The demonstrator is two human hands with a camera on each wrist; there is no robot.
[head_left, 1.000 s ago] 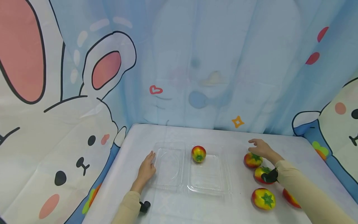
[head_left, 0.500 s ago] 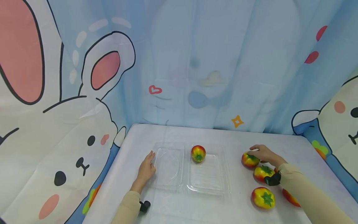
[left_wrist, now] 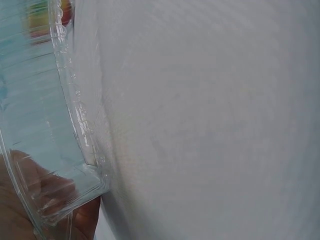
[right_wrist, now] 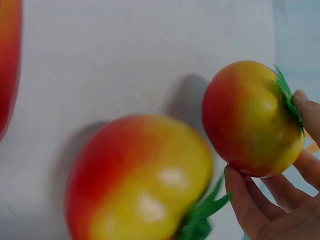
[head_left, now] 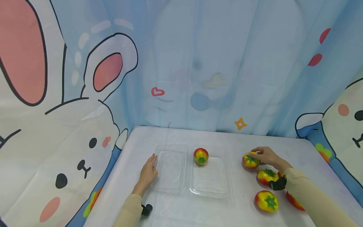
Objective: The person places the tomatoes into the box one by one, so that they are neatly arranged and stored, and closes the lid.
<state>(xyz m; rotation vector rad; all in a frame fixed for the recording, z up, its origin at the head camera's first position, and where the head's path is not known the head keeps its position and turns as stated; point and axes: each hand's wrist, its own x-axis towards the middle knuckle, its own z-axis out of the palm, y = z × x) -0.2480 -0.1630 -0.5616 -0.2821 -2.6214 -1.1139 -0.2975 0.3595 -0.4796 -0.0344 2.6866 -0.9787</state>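
Observation:
My right hand [head_left: 267,156] pinches a red-and-yellow persimmon [head_left: 251,160] with a green leafy cap, at the right of the table. In the right wrist view the thumb lies on the cap of this persimmon [right_wrist: 252,120] and the fingers support its other side. My left hand [head_left: 149,170], its fingers fairly straight, rests at the left edge of a clear plastic clamshell box [head_left: 193,189], which lies unfolded. Through the plastic, the left wrist view shows part of that hand [left_wrist: 47,192]. One persimmon [head_left: 201,156] sits at the back of the box's right half.
More persimmons lie on the right: one [head_left: 265,177] just in front of the held one, another [head_left: 266,201] nearer, and one [head_left: 295,200] partly hidden by the right sleeve. A white cloth covers the table [head_left: 215,211]. A cartoon-printed curtain [head_left: 181,63] hangs behind it.
My right hand has come down onto the rearmost persimmon on the right, gripped it and shifted it slightly left. The left hand and the box have stayed in place.

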